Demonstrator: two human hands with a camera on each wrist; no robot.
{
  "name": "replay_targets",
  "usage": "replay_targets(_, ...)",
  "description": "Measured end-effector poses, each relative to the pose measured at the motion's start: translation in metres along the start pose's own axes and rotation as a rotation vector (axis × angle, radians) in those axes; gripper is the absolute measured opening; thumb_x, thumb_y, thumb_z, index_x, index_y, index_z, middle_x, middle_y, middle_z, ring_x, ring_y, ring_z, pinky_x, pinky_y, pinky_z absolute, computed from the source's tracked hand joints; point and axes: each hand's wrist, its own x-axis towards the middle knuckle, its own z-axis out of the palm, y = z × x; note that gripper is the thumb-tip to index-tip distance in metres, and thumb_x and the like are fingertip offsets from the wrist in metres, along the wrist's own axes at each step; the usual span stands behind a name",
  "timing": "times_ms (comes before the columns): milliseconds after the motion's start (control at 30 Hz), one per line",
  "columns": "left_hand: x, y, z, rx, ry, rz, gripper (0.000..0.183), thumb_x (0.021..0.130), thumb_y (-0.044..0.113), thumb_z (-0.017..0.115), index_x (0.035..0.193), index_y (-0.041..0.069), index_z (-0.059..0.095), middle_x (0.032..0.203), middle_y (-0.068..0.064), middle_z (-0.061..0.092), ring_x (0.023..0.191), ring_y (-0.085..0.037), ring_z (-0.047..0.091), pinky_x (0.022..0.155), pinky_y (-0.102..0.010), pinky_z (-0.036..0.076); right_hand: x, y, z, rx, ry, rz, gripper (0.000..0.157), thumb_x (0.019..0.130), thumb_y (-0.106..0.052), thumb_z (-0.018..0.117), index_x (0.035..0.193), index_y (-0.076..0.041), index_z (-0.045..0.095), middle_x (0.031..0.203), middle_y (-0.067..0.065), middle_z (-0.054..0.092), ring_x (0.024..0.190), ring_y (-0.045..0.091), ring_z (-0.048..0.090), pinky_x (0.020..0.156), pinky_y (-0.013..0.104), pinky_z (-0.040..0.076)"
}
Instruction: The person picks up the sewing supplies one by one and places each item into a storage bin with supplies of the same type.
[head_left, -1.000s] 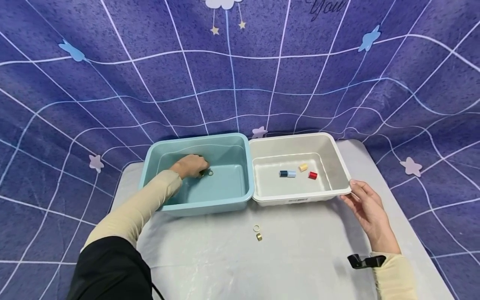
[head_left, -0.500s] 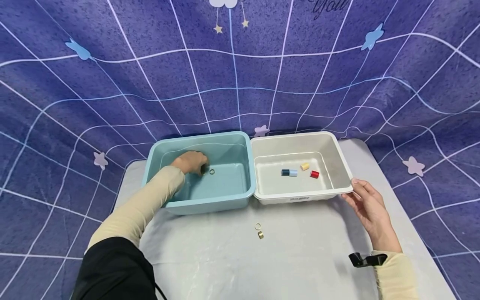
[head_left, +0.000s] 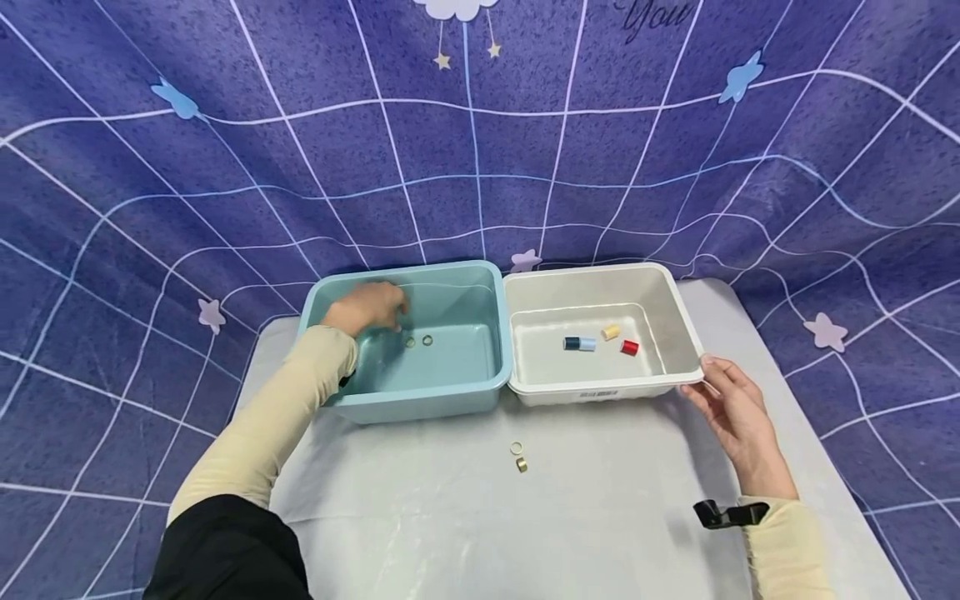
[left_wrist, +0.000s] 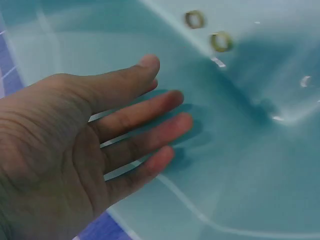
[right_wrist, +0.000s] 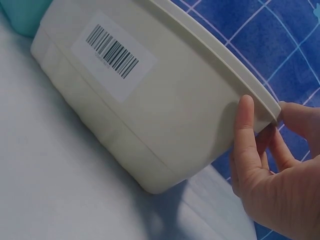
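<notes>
My left hand (head_left: 369, 305) hovers inside the blue-green bin (head_left: 420, 407), near its back left wall. Its fingers are extended and hold nothing, as the left wrist view shows. Two small brass-coloured rings lie side by side on that bin's floor, a left ring (head_left: 410, 342) and a right ring (head_left: 427, 340), both apart from the fingertips. At the near right corner of the white bin (head_left: 551, 390), my right hand (head_left: 738, 417) pinches the rim, fingers beneath its edge and thumb at the corner. The right wrist view shows that bin's barcode label (right_wrist: 112, 56).
Inside the white bin lie small thread spools: a dark and light blue pair (head_left: 580, 343), a yellow spool (head_left: 611, 332) and a red spool (head_left: 629, 347). Two more rings, one flat (head_left: 516, 448) and one on edge (head_left: 522, 465), are on the white-covered table (head_left: 600, 517). A purple curtain hangs behind.
My left hand has drawn back leftward from the rings and its fingers have spread, leaving a second ring in plain sight on the bin floor. The right hand keeps its place on the rim.
</notes>
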Motion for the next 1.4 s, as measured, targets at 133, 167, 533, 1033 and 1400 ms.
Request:
replay_targets(133, -0.013, 0.005, -0.013, -0.008, 0.077, 0.008, 0.037, 0.091, 0.017, 0.080, 0.125, 0.007, 0.072, 0.122, -0.014, 0.074, 0.116, -0.035, 0.069, 0.103, -0.052, 0.054, 0.000, 0.000, 0.001, -0.007, 0.003, -0.006, 0.016, 0.105, -0.001, 0.056, 0.102, -0.005, 0.071, 0.108, 0.004, 0.069, 0.093, 0.017, 0.073, 0.082, 0.026, 0.063)
replay_targets(167, -0.017, 0.007, -0.017, -0.009, 0.102, 0.009, 0.036, 0.091, 0.017, 0.079, 0.125, 0.007, 0.071, 0.121, -0.014, 0.075, 0.115, -0.035, 0.070, 0.101, -0.052, 0.055, 0.000, 0.000, 0.001, -0.006, 0.003, -0.006, 0.015, 0.105, -0.001, 0.056, 0.102, -0.004, 0.071, 0.108, 0.004, 0.069, 0.093, 0.017, 0.073, 0.082, 0.026, 0.063)
replay_targets(533, -0.058, 0.036, -0.040, 0.087, 0.387, 0.050, 0.030, 0.093, 0.019, 0.079, 0.121, 0.013, 0.073, 0.116, -0.009, 0.077, 0.090, -0.036, 0.074, 0.075, -0.054, 0.059, -0.001, -0.001, 0.003, -0.006, 0.005, -0.002, 0.015, 0.105, -0.002, 0.056, 0.102, -0.004, 0.071, 0.108, 0.004, 0.068, 0.093, 0.017, 0.072, 0.081, 0.026, 0.063)
replay_targets(1033, -0.128, 0.080, -0.031, -0.012, 0.736, 0.133, 0.024, 0.091, 0.010, 0.079, 0.114, 0.013, 0.073, 0.105, -0.003, 0.076, 0.092, -0.030, 0.073, 0.082, -0.049, 0.058, 0.000, 0.000, 0.003, -0.004, 0.000, 0.002, 0.014, 0.105, -0.003, 0.058, 0.103, -0.004, 0.071, 0.108, 0.005, 0.068, 0.093, 0.017, 0.071, 0.081, 0.026, 0.063)
replay_targets(1400, -0.155, 0.114, -0.005, -0.132, 0.807, 0.129, 0.024, 0.093, 0.016, 0.079, 0.117, 0.014, 0.074, 0.109, -0.001, 0.079, 0.100, -0.027, 0.075, 0.090, -0.051, 0.057, 0.000, 0.002, 0.001, 0.038, -0.016, 0.000, 0.016, 0.106, -0.001, 0.054, 0.104, -0.003, 0.070, 0.105, 0.008, 0.070, 0.093, 0.018, 0.072, 0.081, 0.027, 0.064)
